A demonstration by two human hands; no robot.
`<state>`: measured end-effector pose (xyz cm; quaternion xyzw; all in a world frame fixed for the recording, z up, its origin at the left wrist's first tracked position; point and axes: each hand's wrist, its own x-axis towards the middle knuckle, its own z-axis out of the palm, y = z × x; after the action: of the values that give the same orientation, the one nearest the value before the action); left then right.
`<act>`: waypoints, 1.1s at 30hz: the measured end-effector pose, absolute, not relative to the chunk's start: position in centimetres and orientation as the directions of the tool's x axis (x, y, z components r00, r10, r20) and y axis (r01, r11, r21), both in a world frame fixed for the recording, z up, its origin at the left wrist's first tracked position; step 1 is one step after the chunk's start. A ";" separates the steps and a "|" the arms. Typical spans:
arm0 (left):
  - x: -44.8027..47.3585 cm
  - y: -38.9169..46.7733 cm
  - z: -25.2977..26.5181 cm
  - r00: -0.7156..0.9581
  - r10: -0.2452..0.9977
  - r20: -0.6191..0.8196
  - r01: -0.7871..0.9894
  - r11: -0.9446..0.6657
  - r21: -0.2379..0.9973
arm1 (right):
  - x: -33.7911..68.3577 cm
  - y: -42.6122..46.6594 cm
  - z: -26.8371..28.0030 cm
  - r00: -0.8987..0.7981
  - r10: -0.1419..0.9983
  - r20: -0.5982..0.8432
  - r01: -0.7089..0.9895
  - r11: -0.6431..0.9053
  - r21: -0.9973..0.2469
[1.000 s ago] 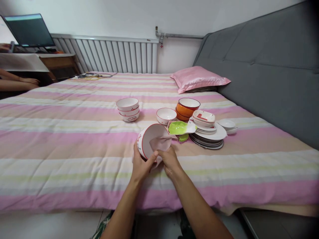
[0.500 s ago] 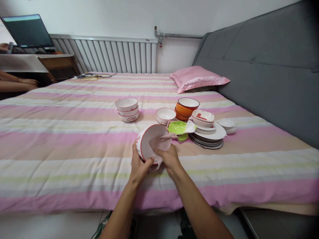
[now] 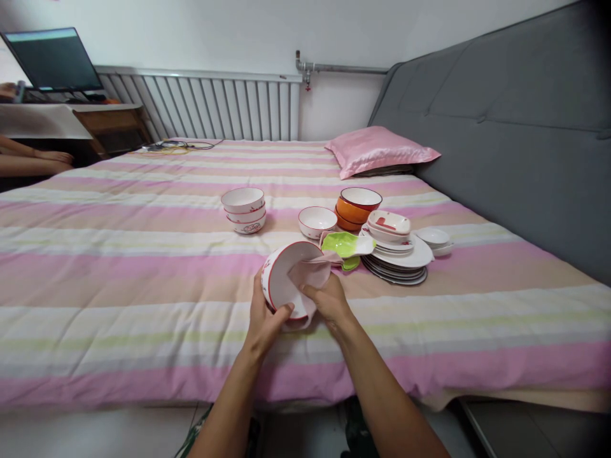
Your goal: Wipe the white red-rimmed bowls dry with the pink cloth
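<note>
Striped bedspread (image 3: 143,273) is laid with stacked plates (image 3: 401,258). Toward its near edge, a tilted bowl (image 3: 280,275) is grasped by the left hand (image 3: 262,323); pink cloth (image 3: 312,275) is gripped, partly inside it, by the right hand (image 3: 330,299).

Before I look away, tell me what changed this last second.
The thumb of the left hand has slid down the held bowl, away from the right hand, which has shifted slightly right with the cloth. The held bowl sits slightly lower in view. Nothing was newly gripped or released. The stacked white bowls, plates and green dish stayed put.
</note>
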<state>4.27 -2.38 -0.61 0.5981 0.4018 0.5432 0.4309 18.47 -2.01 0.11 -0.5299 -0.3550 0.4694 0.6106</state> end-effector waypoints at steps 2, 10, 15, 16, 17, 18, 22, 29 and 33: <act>4.2 -2.3 -0.7 0.093 0.946 0.312 0.009 -0.314 0.949 | 18.6 -2.1 0.2 0.309 0.949 -0.060 -0.169 -0.007 -0.986; 3.8 -2.1 -0.4 0.094 0.939 0.329 0.023 -0.333 0.943 | 18.6 -2.1 -0.1 0.284 0.959 -0.005 -0.156 0.041 -0.987; 3.5 -1.9 -0.3 0.096 0.925 0.367 0.043 -0.372 0.927 | 18.9 -1.9 -0.6 0.273 0.962 -0.011 -0.108 0.019 -0.994; 3.4 -1.8 -0.3 0.099 0.923 0.372 0.043 -0.377 0.925 | 19.0 -1.9 -0.7 0.275 0.961 -0.013 -0.099 0.015 -0.995; 3.4 -1.8 -0.3 0.102 0.922 0.374 0.043 -0.379 0.924 | 19.0 -1.9 -0.7 0.276 0.961 -0.014 -0.092 0.012 -0.996; 3.4 -1.8 -0.4 0.105 0.922 0.373 0.045 -0.379 0.924 | 19.0 -1.9 -0.7 0.279 0.960 -0.018 -0.094 0.008 -0.996; 3.5 -2.1 -0.3 0.121 0.929 0.350 0.035 -0.357 0.934 | 18.6 -2.1 -0.1 0.272 0.957 -0.096 -0.222 -0.034 -0.974; 4.4 -2.4 -0.4 0.114 0.933 0.342 -0.085 -0.334 0.939 | 17.7 -2.1 0.1 0.261 0.940 -0.219 -0.472 -0.073 -0.878; 5.1 -2.4 -0.6 0.090 0.965 0.247 -0.038 -0.244 0.969 | 17.0 -2.2 -0.2 0.233 0.948 -0.217 -0.508 -0.072 -0.858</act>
<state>5.06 -2.44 -0.63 0.5743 0.4034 0.5408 0.4637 17.04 -2.20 -0.18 -0.4582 -0.2399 0.5708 0.6377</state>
